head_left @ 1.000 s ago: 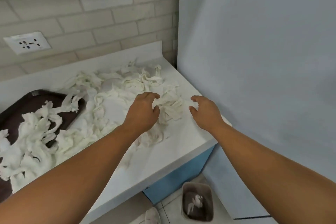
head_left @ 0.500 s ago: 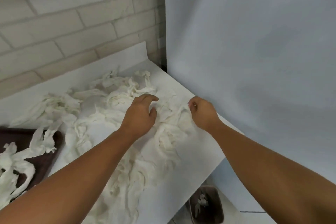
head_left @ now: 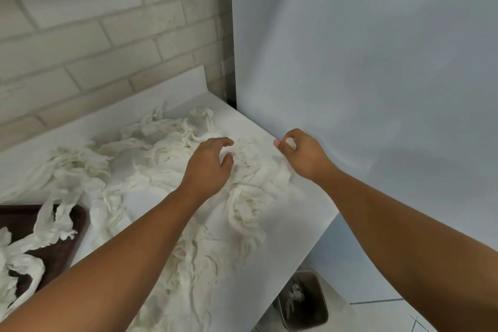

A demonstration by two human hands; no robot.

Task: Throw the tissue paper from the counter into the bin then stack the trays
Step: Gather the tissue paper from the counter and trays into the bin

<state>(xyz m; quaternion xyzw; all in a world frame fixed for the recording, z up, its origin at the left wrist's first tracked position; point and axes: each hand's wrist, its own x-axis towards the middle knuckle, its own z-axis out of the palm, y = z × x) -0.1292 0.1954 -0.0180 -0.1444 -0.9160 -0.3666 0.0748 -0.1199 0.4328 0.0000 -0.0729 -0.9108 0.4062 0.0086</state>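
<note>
The right grip (head_left: 301,155) pinches a tissue (head_left: 250,172) edge while the left grip (head_left: 208,167), half-open, curls over more of it between them, probably bunching one load for the bin (head_left: 322,304) below.

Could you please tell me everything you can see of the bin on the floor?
The bin is a dark, rounded-rectangular container, apparently plastic, standing upright and open-topped on the pale floor below the right end of the counter, whose edge hides its left side. A few white tissue pieces lie inside. Nothing else visibly touches it.
</note>
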